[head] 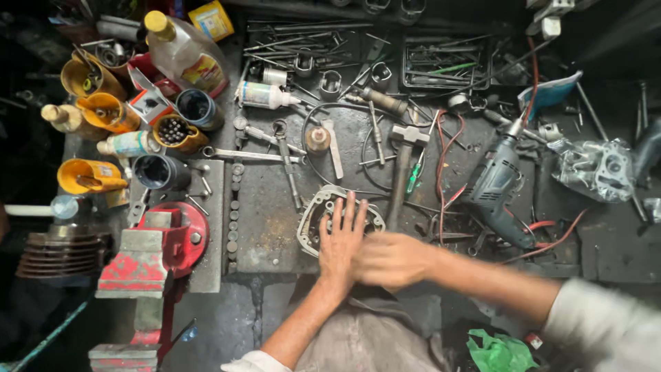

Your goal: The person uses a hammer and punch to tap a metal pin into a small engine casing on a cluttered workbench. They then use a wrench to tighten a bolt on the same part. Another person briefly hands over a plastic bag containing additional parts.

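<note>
Head view: left hand [341,241], fingers spread flat on the engine cover [313,217]; right hand [392,258], blurred, fingers' state unclear, touches the left from the right.

2 hands [342,242], 1 vise [157,251], 1 drill [497,186], 1 hammer [403,165].
</note>
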